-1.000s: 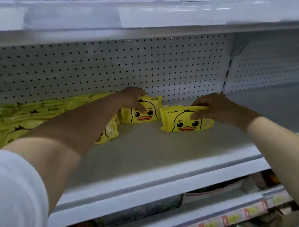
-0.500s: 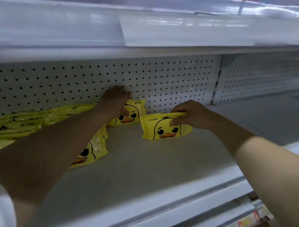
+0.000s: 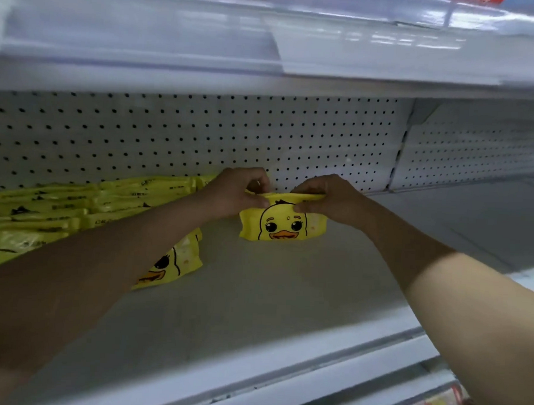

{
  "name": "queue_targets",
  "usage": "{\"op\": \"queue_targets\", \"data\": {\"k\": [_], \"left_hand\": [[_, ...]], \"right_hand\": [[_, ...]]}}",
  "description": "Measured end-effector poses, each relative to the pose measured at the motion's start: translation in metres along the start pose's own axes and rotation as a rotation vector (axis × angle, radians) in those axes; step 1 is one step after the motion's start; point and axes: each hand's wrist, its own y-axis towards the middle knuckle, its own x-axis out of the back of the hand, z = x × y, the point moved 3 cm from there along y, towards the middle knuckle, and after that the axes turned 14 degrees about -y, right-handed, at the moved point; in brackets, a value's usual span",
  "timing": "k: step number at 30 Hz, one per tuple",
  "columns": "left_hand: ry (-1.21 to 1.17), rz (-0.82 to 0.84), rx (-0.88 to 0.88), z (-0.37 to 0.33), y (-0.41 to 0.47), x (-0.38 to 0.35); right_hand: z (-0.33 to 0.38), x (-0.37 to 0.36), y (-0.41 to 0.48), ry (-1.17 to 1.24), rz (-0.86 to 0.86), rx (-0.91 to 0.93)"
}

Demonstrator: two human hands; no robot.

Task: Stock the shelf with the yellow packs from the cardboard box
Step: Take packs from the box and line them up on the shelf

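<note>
Shelf rear: both hands atop pack

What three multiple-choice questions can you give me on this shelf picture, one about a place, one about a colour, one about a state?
1. Where does the duck pack stand?
A. At the front lip
B. At the back of the shelf, by the perforated panel
C. Hanging from a hook

2. What colour is the duck's beak on that pack?
A. Blue
B. Green
C. Orange

3. What are the hands doing?
A. The left hand and the right hand both pinch the pack's top edge
B. Only one hand touches it
C. Both hang open, off the pack

Answers: B, the pack stands upright just in front of the panel; C, the beak under the eyes is orange; A, fingers and thumbs of both hands close on the top edge.
</note>
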Motion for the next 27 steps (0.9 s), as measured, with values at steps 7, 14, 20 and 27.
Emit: {"op": "queue_targets", "data": {"k": [7, 14, 20, 27], "left_hand": [[-0.026, -0.148, -0.007, 0.003, -0.013, -0.001], [-0.001, -0.167, -0.01, 0.003, -0.011, -0.006], [0.051, -0.129, 0.004, 0.003, -0.007, -0.005], [0.016, -0.074, 0.138, 0.004, -0.008, 0.0]], "right_hand": [[0.002, -0.001, -0.008, 0.262, -0.07, 0.01], [0.004, -0.003, -0.013, 0.233, -0.085, -0.026], [0.002, -0.005, -0.014, 0.27, -0.109, -0.05], [0.003, -0.008, -0.013, 0.27, -0.05, -0.074]]}}
